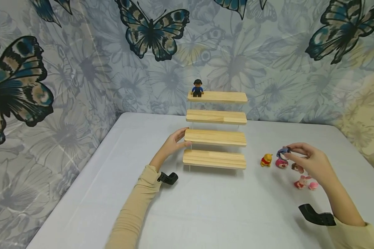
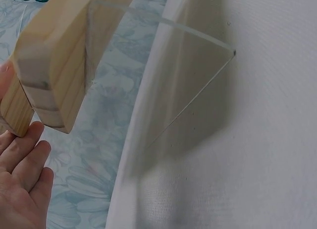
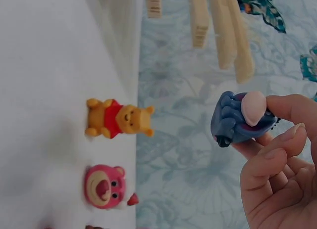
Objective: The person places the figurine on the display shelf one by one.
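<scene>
My right hand (image 1: 312, 162) pinches a blue donkey figurine (image 3: 235, 117) between thumb and fingers, raised above the table's right side. In the head view the figurine overlaps a pink bear figurine (image 1: 281, 163). Just left of that sits a yellow bear figurine in a red shirt (image 1: 266, 160). My left hand (image 1: 174, 141) holds the left end of a stepped wooden shelf (image 1: 216, 137), with the thumb in front and the fingers behind. Seen from the left wrist, its fingertips (image 2: 35, 130) touch the plank's edge. A dark-haired toy figure (image 1: 197, 88) stands on the top step, at the left.
Below my right hand are a brown figurine (image 1: 295, 167), partly hidden, a pink piglet figurine (image 1: 301, 182) and a small pink piece (image 1: 313, 186). Clear supports (image 2: 163, 21) carry the wooden planks. A butterfly-patterned backdrop (image 1: 155, 79) rises behind the white table (image 1: 230, 214).
</scene>
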{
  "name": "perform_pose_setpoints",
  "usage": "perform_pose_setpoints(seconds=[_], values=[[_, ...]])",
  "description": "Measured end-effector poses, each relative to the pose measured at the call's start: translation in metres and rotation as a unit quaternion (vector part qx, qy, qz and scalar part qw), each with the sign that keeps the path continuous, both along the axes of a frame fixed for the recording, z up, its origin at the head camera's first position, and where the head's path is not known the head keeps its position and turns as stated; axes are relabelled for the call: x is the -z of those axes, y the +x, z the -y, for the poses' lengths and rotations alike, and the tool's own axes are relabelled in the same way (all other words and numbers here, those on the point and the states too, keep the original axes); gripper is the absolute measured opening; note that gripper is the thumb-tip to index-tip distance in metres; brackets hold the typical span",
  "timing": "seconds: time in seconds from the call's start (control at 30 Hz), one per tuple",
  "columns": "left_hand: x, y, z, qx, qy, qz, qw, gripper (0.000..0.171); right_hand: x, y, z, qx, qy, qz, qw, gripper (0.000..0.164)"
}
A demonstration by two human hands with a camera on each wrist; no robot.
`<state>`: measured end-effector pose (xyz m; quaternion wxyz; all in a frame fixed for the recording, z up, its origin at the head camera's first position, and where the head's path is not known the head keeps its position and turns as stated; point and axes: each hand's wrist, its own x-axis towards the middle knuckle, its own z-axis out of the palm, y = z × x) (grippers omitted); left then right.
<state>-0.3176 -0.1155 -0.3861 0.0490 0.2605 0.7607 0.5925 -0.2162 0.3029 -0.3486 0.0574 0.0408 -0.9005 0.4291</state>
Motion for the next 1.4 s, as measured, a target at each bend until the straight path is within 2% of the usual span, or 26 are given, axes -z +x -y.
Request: perform_pose_setpoints(seconds=[0.13,0.27,0.53,0.7,0.93,1.1,1.27,1.4], values=[[0.014,-0.012,0.002,-0.009,-0.004,0.0,1.0,0.066,-0.01,-0.007,0.011,-0.001,0.004,0.006,1.0,0.042],[0.015,-0.013,0.002,-0.009,-0.006,-0.005,0.9999,0.067,-0.021,-0.016,0.024,-0.003,0.016,0.002,1.0,0.045],[-0.009,0.005,-0.001,-0.005,0.0,-0.004,1.0,0.063,-0.039,-0.035,0.049,-0.016,0.039,-0.039,0.998,0.045],[-0.011,0.007,-0.001,-0.005,-0.011,-0.003,0.9999,0.062,-0.045,-0.044,0.063,-0.026,0.024,-0.045,0.998,0.045],[0.011,-0.012,0.0,-0.003,-0.001,0.007,1.0,0.065,-0.054,-0.054,0.079,-0.032,0.011,-0.048,0.998,0.044],[0.017,-0.014,0.001,-0.007,-0.006,-0.003,1.0,0.073,-0.057,-0.062,0.086,-0.041,-0.016,-0.046,0.998,0.045],[0.015,-0.012,0.004,-0.009,-0.002,-0.014,0.9999,0.077,-0.058,-0.074,0.095,-0.063,-0.062,-0.055,0.995,0.042],[0.003,-0.004,0.003,-0.002,-0.006,-0.003,1.0,0.069,-0.064,-0.081,0.102,-0.08,-0.083,-0.072,0.991,0.039]])
